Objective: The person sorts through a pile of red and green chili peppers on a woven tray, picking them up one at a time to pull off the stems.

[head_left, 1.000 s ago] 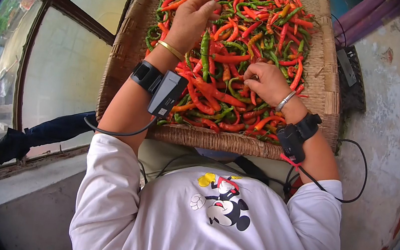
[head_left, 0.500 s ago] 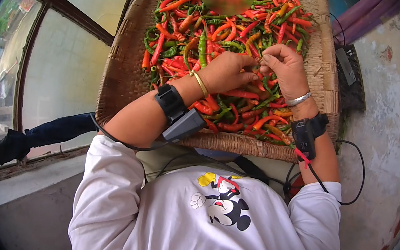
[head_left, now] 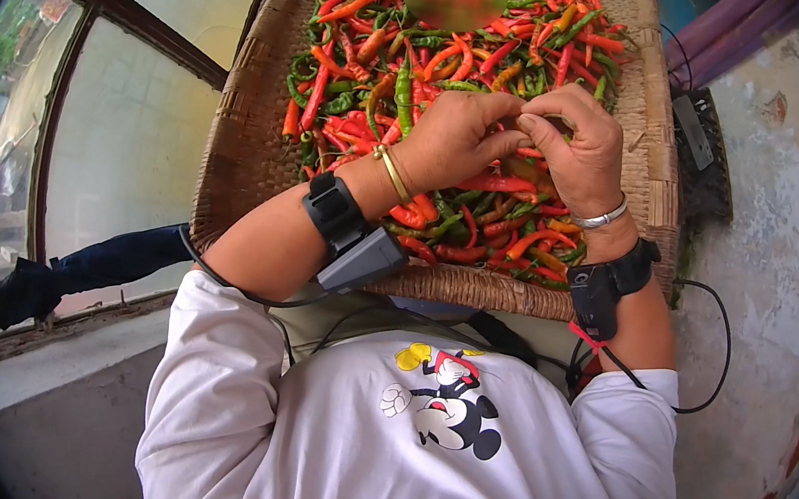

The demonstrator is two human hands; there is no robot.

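Observation:
Red, orange and green peppers (head_left: 342, 70) lie heaped in a woven basket tray (head_left: 245, 118). Above the heap, my left hand (head_left: 459, 141) reaches in from the left, its thumb and fingers pinched together. My right hand (head_left: 579, 152) meets it from the right, also in a pinch, with the fingertips of both hands nearly touching. Whatever lies between the fingertips is too small or hidden to make out. A gold-coloured bangle (head_left: 393, 175) circles my left wrist and a silver one (head_left: 603, 214) my right.
Wrist devices (head_left: 363, 260) with black cables are strapped to both forearms. A framed window (head_left: 135, 114) and a dark folded umbrella-like object (head_left: 115, 263) are at the left. A worn wall (head_left: 773, 248), a black item (head_left: 702, 138) and purple cloth (head_left: 731, 31) are at the right.
Both wrists have turned slightly and the hands have shifted a little, with the left fingers now higher. The right hand's fingers have curled more over the left fingertips.

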